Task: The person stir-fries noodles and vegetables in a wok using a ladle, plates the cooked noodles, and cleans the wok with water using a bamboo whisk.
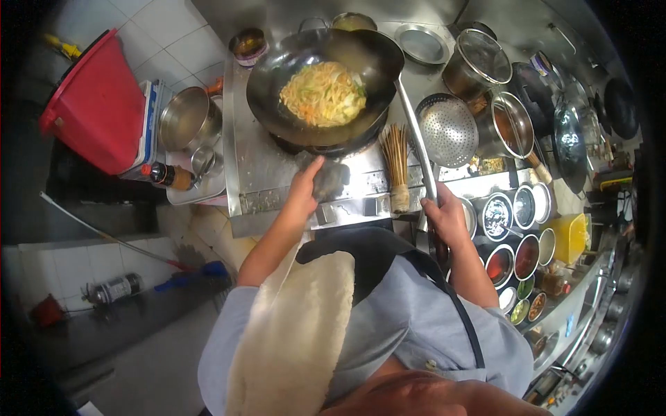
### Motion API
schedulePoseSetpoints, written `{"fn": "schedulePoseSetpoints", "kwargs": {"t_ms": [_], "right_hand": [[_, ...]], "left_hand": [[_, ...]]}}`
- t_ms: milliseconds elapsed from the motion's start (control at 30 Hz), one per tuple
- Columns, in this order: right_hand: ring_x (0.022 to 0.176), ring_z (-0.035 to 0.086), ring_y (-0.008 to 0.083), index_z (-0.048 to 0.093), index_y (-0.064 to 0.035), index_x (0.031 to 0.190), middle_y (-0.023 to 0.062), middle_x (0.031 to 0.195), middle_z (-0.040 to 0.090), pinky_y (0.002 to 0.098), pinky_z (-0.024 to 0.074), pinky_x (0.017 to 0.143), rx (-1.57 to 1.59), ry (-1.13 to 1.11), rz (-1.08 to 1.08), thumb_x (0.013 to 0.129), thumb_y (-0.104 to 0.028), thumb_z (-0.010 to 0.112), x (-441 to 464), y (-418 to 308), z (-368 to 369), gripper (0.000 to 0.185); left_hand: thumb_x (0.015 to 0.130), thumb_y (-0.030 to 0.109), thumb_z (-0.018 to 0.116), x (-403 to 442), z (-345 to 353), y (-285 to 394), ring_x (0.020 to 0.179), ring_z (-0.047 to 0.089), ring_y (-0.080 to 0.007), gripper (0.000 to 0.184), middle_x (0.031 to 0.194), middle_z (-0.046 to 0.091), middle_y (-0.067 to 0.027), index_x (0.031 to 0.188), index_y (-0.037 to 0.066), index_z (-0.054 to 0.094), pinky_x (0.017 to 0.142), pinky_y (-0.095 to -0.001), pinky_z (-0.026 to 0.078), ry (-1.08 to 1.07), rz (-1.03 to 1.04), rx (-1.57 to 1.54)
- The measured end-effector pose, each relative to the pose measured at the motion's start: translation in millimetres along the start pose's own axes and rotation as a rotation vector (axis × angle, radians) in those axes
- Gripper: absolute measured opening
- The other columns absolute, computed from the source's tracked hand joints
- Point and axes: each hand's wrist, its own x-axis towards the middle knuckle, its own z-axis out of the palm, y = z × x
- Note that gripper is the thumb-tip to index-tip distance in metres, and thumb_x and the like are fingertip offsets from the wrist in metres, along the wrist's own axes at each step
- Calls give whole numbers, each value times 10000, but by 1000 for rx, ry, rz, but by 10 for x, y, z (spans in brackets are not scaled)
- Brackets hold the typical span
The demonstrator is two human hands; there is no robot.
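A large dark wok (267, 114) sits on the stove, holding a heap of stir-fried noodles (322, 95) with bits of vegetable. My left hand (303, 191) is at the wok's near side, closed on a dark grey bundle that looks like a folded cloth (333, 179). My right hand (447, 216) is wrapped round a long-handled metal utensil (415, 128). Its shaft reaches up to the wok's right rim; I cannot make out its head. Between my hands, a bamboo wok brush (395, 163) lies on the stove top, bristles toward the wok.
Right of the wok are a perforated strainer (447, 130), a deep pot (461, 73) and another pot (512, 125). Several seasoning containers (497, 216) stand nearer, by my right arm. On the left are a steel bowl (186, 119), a sauce bottle (172, 176) and a red tub (100, 104).
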Motion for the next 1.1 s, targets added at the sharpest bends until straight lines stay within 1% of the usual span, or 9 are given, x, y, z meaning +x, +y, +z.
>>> {"fn": "schedulePoseSetpoints", "kwargs": {"t_ms": [100,200,267,433,633,767,867,967,1100], "right_hand": [[828,641,200,566,6,1341,132,933,699,337,515,789,-56,28,-120,917,-184,677,84,69,79,478],[918,674,242,569,4,1340,186,999,719,356,511,856,77,-9,-25,907,-190,679,92,-147,204,487],[934,687,277,567,-10,1347,203,1029,719,367,516,859,-17,3,-56,905,-197,680,91,-200,279,493],[897,684,420,550,-117,1371,197,995,706,455,547,791,-420,-148,-204,896,-190,675,57,-207,423,497],[934,690,396,475,-175,1436,189,1058,690,505,547,803,-779,-409,-507,926,-179,596,439,133,1356,524],[969,684,391,459,-172,1469,197,1192,641,484,555,846,-873,-384,-389,965,-128,471,640,333,1916,506],[892,675,393,459,-153,1475,195,1044,633,482,554,763,-772,-188,-604,956,-227,543,865,867,2216,531],[929,655,376,517,-109,1418,183,1045,608,465,550,796,-771,-69,-650,945,-190,564,913,1078,2370,482],[935,645,357,614,-66,1283,168,993,610,459,543,833,-600,-30,-657,917,-174,610,375,623,2017,382]], "left_hand": [[947,212,692,-301,-431,-98,874,727,-258,333,1048,705,-134,1187,-7,621,802,-418,616,0,-25,70],[954,225,676,-576,-899,-186,900,720,-258,312,1036,715,-144,1152,-16,659,813,-409,593,-20,-90,85],[950,246,681,-685,-1226,-261,930,703,-234,314,1038,728,-128,1105,-26,703,848,-376,553,180,-34,272],[928,267,714,-741,-1960,-444,951,681,-199,325,1044,736,-89,1074,-22,731,880,-338,519,177,87,427],[911,234,725,-1119,-1829,-214,949,679,-206,323,1050,727,-94,1116,-14,698,894,-344,517,202,103,474],[890,168,727,-1421,-1757,-32,985,671,-231,383,1082,708,-110,1212,-16,633,916,-357,516,195,171,625],[872,140,738,-1635,-1652,105,1017,667,-243,420,1101,702,-111,1238,-21,609,936,-365,513,211,246,876],[853,165,764,-1598,-2004,40,1011,675,-256,484,1101,703,-119,1273,0,590,930,-375,519,254,239,973],[827,226,783,-1615,-2370,86,1002,681,-250,541,1078,708,-142,1285,15,589,907,-376,529,249,228,1276]]}}
